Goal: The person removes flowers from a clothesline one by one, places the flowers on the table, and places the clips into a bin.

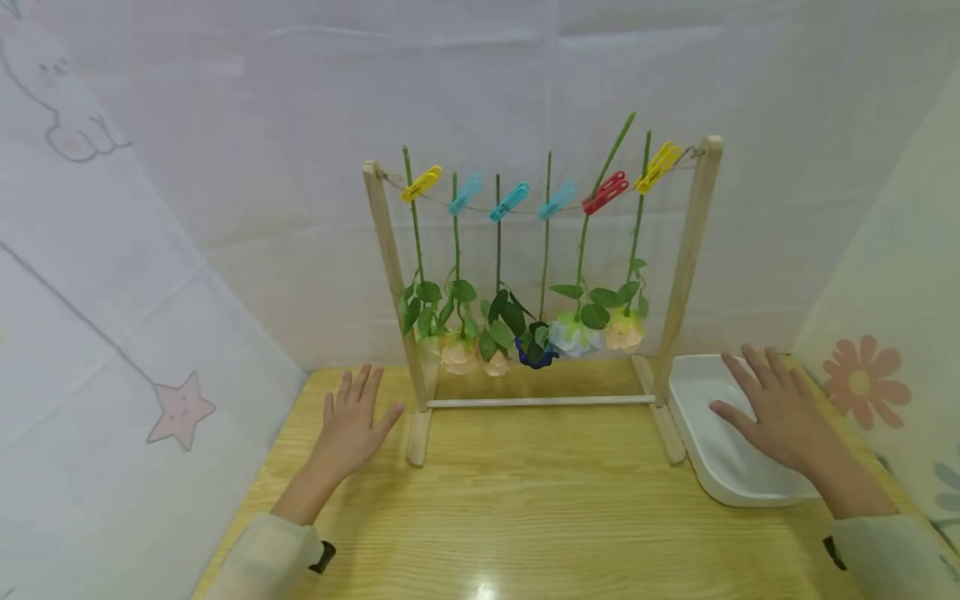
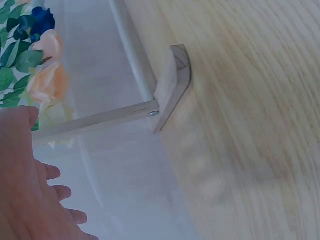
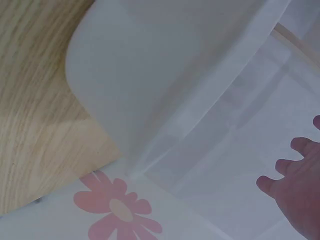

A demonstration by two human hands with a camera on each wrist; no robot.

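My left hand (image 1: 351,429), fingers spread and holding nothing, is just left of the wooden rack (image 1: 686,275). With its fingers likewise spread, my right hand (image 1: 780,412) hovers over the white tray (image 1: 723,479) at the right. Several artificial roses hang heads down from the rack's string by clothespins. Among them are a peach rose (image 1: 459,354), a dark blue rose (image 1: 536,354) and a pale blue rose (image 1: 576,336). The pins include a yellow clothespin (image 1: 423,183), a blue clothespin (image 1: 510,202) and a red clothespin (image 1: 606,193). In the left wrist view, the rack's foot (image 2: 175,85) stands on the wood.
A white crossbar (image 1: 540,402) joins the rack's sides low down. The wooden table (image 1: 525,500) reaches back to a pale cloth backdrop (image 1: 285,208). Printed cloth walls stand at both sides, the right one bearing a flower print (image 1: 862,382) close to the tray.
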